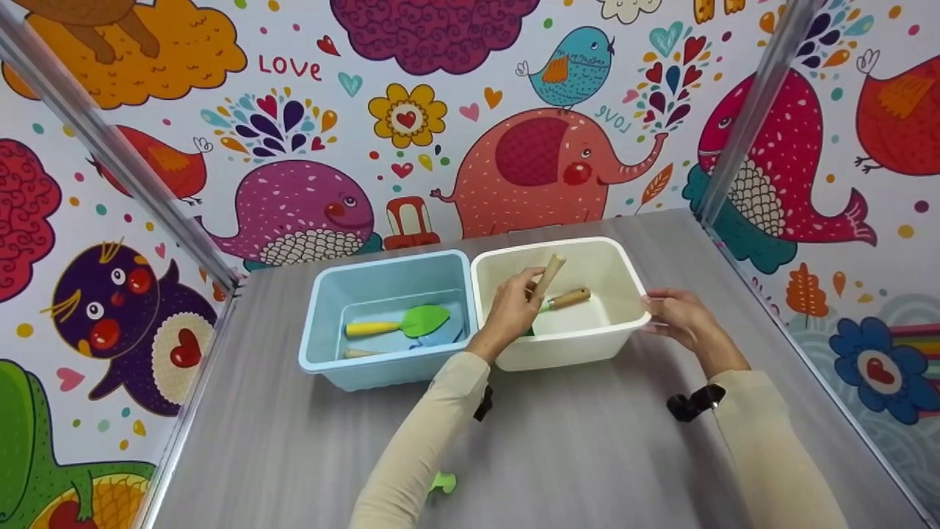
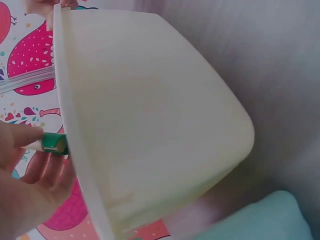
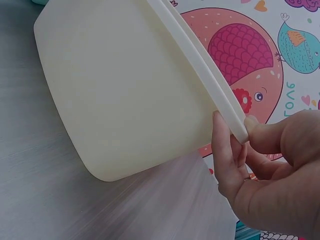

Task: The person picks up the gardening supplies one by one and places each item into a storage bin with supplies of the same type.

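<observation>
My left hand (image 1: 512, 312) holds a garden tool by its wooden handle (image 1: 548, 276), over the white bin (image 1: 554, 354). The tool's green part (image 2: 54, 143) shows near the fingers in the left wrist view; its working end is hidden behind the bin wall. Another tool with a brown wooden handle (image 1: 570, 298) lies inside the white bin, its head mostly hidden by the hand. At the bin's right corner, my right hand (image 1: 679, 317) pinches the rim (image 3: 215, 92) between thumb and fingers.
A light blue bin (image 1: 389, 373) stands left against the white one. It holds a green trowel (image 1: 424, 321) with a yellow handle, a blue piece (image 1: 443, 334) and a wooden handle (image 1: 362, 353). A light green object (image 1: 443, 483) lies on the table, partly behind my left sleeve. Patterned walls surround the table.
</observation>
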`<state>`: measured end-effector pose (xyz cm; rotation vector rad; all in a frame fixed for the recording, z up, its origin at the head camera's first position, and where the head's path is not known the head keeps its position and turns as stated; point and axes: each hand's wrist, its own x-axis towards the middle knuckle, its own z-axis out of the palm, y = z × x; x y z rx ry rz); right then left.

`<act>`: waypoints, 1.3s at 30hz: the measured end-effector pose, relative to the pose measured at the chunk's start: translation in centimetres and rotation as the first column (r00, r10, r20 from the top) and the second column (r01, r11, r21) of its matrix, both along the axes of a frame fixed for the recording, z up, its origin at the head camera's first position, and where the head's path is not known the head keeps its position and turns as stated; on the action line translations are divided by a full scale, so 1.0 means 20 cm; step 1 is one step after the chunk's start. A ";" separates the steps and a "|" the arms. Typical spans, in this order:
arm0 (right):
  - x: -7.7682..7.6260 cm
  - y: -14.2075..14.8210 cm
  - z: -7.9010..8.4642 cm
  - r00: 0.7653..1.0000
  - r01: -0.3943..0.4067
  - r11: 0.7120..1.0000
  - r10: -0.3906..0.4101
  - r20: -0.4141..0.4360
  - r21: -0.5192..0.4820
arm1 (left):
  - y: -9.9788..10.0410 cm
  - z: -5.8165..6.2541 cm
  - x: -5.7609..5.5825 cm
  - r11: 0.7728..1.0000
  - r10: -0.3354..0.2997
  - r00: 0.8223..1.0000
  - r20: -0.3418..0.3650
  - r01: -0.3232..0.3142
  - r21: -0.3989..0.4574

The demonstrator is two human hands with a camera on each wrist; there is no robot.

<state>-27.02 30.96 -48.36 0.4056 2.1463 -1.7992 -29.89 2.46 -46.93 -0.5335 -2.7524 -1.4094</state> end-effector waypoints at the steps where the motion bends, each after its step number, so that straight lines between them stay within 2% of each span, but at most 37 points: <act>1: 0.00 0.00 0.00 1.000 -0.001 1.000 0.001 0.003 -0.003 | 0.00 -0.01 0.00 1.000 -0.003 1.000 0.014 0.003 0.000; 7: 0.00 0.00 0.00 1.000 0.003 1.000 -0.003 0.011 -0.002 | -0.02 -0.03 0.00 1.000 0.013 0.998 0.057 -0.013 0.006; 12: 0.00 0.00 0.00 1.000 0.000 1.000 0.000 0.004 0.011 | -0.02 -0.01 0.01 0.999 0.039 0.998 0.045 -0.040 0.022; 20: 0.00 0.00 0.00 0.999 -0.014 0.999 0.013 -0.034 -0.031 | -0.04 -0.01 0.03 0.999 0.024 0.999 0.024 -0.024 0.023; 25: 0.01 0.00 0.00 0.999 -0.015 0.999 0.014 -0.034 -0.043 | -0.07 -0.01 0.07 0.999 0.035 0.999 0.005 -0.035 0.025; 30: 0.01 0.00 0.00 1.000 -0.012 1.000 0.012 -0.017 -0.028 | -0.11 0.00 0.12 0.998 0.055 0.998 0.024 -0.056 0.030; 39: 0.01 0.01 -0.01 1.000 -0.006 0.999 0.006 -0.021 -0.043 | -0.19 0.00 0.20 0.995 0.071 0.997 0.013 -0.071 0.072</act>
